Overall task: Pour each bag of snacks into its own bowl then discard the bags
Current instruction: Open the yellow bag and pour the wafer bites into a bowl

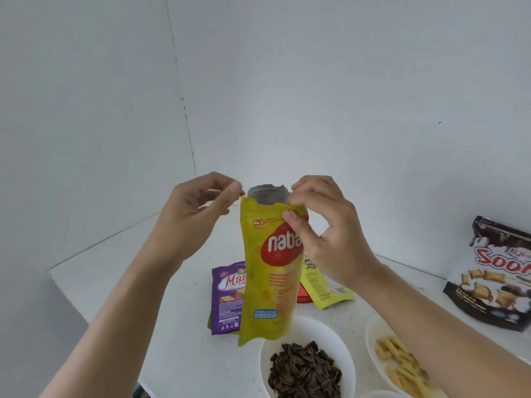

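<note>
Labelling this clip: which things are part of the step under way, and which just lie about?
In use: left hand, right hand, the opened yellow bag they hold.
Lying about: purple bag, flat yellow packet, dark bag, bowl of seeds, bowl of yellow sticks.

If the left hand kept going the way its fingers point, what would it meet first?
The yellow bag, at its torn top edge, which the left hand already seems to pinch. Past the opening is the right hand, pinching the other side. Depth is unclear.
</note>
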Action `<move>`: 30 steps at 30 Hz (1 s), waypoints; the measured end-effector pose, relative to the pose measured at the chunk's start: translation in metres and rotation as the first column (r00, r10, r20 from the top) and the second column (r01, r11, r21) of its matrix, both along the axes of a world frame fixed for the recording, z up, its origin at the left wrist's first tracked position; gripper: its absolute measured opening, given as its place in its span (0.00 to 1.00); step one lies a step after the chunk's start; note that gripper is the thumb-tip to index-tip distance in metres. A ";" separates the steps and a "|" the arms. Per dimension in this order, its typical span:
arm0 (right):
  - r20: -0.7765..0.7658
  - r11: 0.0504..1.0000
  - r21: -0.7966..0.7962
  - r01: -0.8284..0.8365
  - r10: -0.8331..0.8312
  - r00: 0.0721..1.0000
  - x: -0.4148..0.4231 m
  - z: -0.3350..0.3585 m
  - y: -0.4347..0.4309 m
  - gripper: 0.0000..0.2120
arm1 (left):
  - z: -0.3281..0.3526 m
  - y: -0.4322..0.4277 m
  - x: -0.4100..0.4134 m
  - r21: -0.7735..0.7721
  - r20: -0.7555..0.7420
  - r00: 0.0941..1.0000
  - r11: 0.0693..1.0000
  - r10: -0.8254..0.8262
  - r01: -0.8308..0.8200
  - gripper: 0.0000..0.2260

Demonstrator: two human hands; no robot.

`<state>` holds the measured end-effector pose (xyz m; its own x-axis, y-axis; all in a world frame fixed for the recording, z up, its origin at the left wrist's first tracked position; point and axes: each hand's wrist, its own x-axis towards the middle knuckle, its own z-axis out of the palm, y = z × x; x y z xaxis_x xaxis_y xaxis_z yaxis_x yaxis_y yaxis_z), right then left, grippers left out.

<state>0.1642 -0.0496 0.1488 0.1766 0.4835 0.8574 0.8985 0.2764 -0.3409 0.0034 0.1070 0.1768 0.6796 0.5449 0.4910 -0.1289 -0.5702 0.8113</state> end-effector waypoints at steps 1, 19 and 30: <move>-0.031 1.000 0.003 0.002 -0.002 1.000 0.005 0.003 -0.006 0.04 | 0.001 -0.008 0.007 0.092 0.005 0.999 0.995 -0.045 0.044 0.11; -0.093 0.951 -0.131 0.281 -0.294 0.951 0.045 0.008 -0.141 0.05 | -0.019 -0.108 0.106 0.008 -0.129 0.784 0.790 -0.608 0.614 0.25; 0.016 0.913 -0.192 0.360 -0.364 0.931 0.058 0.006 -0.230 0.04 | -0.027 -0.184 0.130 0.277 -0.132 0.966 0.927 -0.223 0.252 0.12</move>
<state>0.2225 -0.2792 0.1550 0.3860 0.5351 0.7515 0.9175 -0.1374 -0.3734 0.1333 -0.0768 0.1498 0.8236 0.2054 0.5287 -0.2193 -0.7443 0.6309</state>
